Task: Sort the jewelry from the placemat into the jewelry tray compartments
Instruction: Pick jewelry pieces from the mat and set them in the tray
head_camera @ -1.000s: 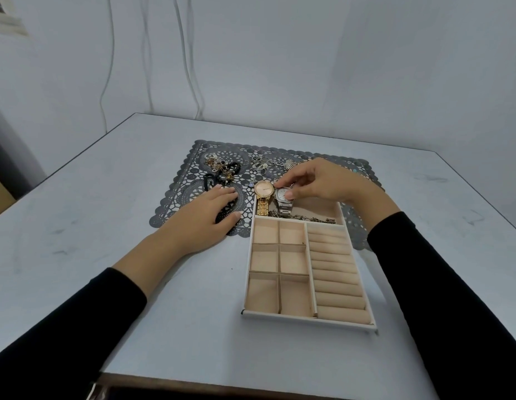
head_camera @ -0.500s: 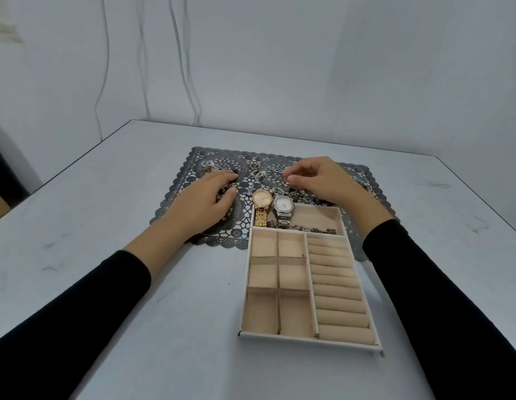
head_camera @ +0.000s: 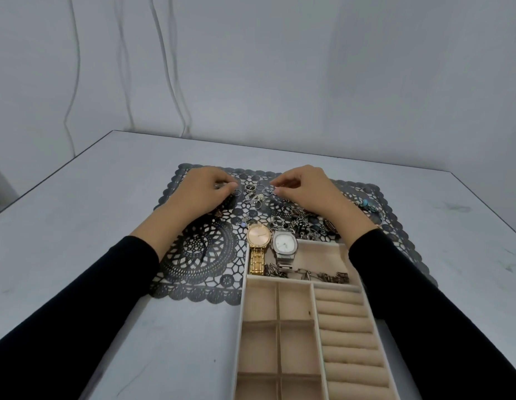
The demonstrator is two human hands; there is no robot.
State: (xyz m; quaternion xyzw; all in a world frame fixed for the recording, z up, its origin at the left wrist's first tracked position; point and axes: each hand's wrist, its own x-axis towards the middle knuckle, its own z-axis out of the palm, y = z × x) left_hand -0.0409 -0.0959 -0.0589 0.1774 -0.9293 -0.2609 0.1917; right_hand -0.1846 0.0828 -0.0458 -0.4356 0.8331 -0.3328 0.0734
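Left hand (head_camera: 202, 192) and right hand (head_camera: 303, 192) curl over small rings (head_camera: 252, 192) on the placemat (head_camera: 199, 255), grip unclear to me; only two watches (head_camera: 285, 244) and chains (head_camera: 332, 277) occupy my tray's (head_camera: 240, 327) far compartment, most jewelry still unsorted.

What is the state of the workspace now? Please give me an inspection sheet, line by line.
Surface: grey table, lightly scuffed; dark lace placemat at its middle.
Job's things: beige jewelry tray overlaps the placemat's near edge; gold watch and silver watch lie in its far compartment, faces at the far rim, with chains; square compartments and ring rolls look empty; rings and a mixed heap lie on the placemat.
Clutter: nothing seen.
Grippers: left hand and right hand, fingers curled, fingertips at small rings; grip cannot be confirmed.
Cables: thin cables hang on the wall.
Surroundings: plain grey wall.
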